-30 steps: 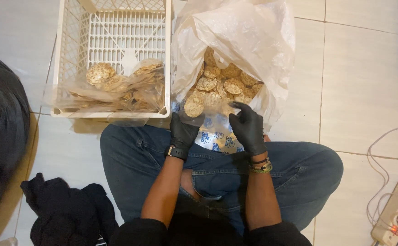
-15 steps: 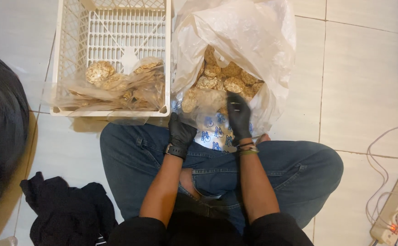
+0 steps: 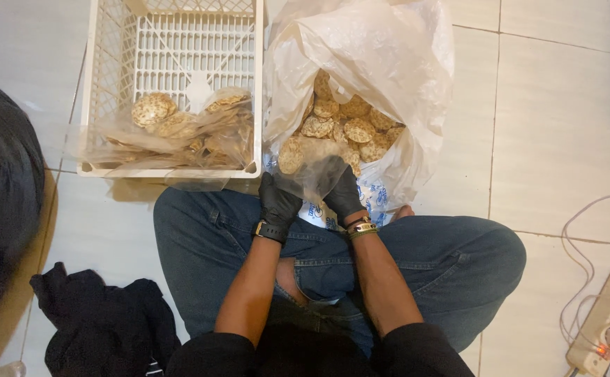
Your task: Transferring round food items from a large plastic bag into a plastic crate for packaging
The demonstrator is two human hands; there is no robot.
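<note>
As before, left hand [image 3: 277, 201] gripping small clear bag [image 3: 312, 167], right hand [image 3: 341, 190] now inside

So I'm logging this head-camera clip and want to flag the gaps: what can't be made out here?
- Right hand: fingers are inside a small clear bag, so whether they hold a cracker is unclear.
- Left hand: fingertips hidden by that bag's edge.
- White crate: far end cut off by the top edge.
- Large plastic sack: its folds hide how deep the crackers go.
- Power strip: cut off at the right edge.
</note>
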